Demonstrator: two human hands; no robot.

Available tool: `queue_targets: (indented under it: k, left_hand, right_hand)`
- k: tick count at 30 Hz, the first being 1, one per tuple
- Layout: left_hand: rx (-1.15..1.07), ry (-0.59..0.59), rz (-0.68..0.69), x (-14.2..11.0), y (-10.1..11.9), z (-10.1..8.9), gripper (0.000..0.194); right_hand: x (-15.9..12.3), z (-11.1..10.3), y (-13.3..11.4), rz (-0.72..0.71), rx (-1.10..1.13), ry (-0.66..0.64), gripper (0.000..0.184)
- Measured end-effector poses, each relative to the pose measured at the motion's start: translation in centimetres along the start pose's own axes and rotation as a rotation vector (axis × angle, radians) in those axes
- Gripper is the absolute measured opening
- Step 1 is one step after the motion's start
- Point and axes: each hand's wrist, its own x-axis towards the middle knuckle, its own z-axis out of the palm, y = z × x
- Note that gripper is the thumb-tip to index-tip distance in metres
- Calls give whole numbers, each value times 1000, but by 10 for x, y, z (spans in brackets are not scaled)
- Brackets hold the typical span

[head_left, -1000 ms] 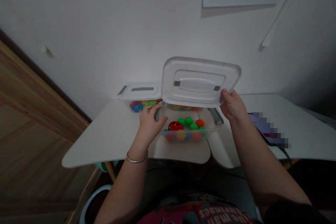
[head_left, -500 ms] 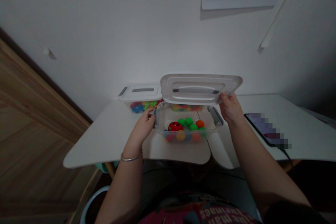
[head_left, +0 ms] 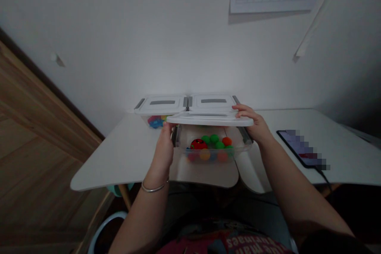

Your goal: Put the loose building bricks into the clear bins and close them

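Note:
A white plastic lid (head_left: 208, 120) is tilted above the clear storage box (head_left: 242, 152), its near edge raised. My right hand (head_left: 257, 127) grips the lid's right end, fingers on top. My left hand (head_left: 165, 143) is closed at the lid's left corner, with the thumb up against its edge. Inside the box lie several green balls (head_left: 214, 139), an orange ball (head_left: 227, 141) and a red round thing with a face pattern (head_left: 199, 144). Grey side latches (head_left: 245, 135) hang down at the box's ends. The lid covers the back of the box.
Two lidded boxes stand against the wall: a left one (head_left: 162, 105) with colourful pieces and a right one (head_left: 212, 101). A phone (head_left: 297, 149) with a cable lies on the white table (head_left: 119, 158) at right. A blue-rimmed bin (head_left: 104, 222) stands below left.
My right hand has swung the lid down from nearly upright and leftward over the box. My left hand has gone from the box's left latch to the lid's left corner.

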Motion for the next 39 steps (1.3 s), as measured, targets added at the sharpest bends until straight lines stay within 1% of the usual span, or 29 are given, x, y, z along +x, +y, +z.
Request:
queue_targets:
  k: [2,3,4,6,8,9,11,13,15,17,20,22,25,27,30,32,34,36,39]
  left_hand:
    - [28,72,-26,-2,-1,-3,63]
    - [66,81,-14,-3,-2,-5,62]
    - [102,75,8,-4,-2,-8,61]
    - [147,18,47,-8,-4,-13,60]
    - [142,-27,58,-11,-8,-17,56]
    - [126,-30,50,-12,-10,-19,52]
    - [89,1,14,-12,-15,-20,43]
    - [65,35,-19,-12,-18,-20,36]
    - [61,23,-13,-12,-18,-19,40]
    - [102,-35,37,-13,-15,-16,45]
    - [225,-119,122,-17,-11,-13,45]
    - [304,-140,175,-20,-12,-13,45]
    - [408,-136,273,-24,-16,-13,45]
    - [472,-128,339,-27,-18,-13,45]
    - [549,-126,409,-29,-20,-13,46]
    - [588,-119,434,-30,-20,-12,47]
    - [617,-115,448,-31,-21,-11,49]
    - [633,-111,460,-32,-22,-9,50]
    - [633,-103,450,-33,-20,-7,47]
  right_hand:
    - [-1,-2,0,56,33,-25,13]
    - [-2,-3,1,92,58,-32,12]
    - [-3,-4,2,127,83,-40,12]
    - [-5,-6,6,194,119,-61,15]
    - [-8,-8,9,256,133,-95,21]
    - [-10,-9,10,281,136,-113,24]
    - [-12,-10,12,308,144,-140,28]
    - [-14,-11,14,319,160,-163,31]
    - [-15,-12,16,332,171,-184,34]
    - [-16,-12,19,341,176,-190,32]
    - [-17,-13,21,338,180,-188,28]
    - [-19,-15,19,319,170,-236,35]
    - [-23,-20,14,277,99,-366,56]
    - [-25,-23,11,272,42,-428,65]
    - [-26,-27,13,323,31,-460,73]
    - [-25,-28,16,354,70,-493,75]
    - [-25,-28,19,354,93,-532,77]
    - [-24,-26,18,344,76,-528,74]
    - [-25,-20,13,331,0,-414,64]
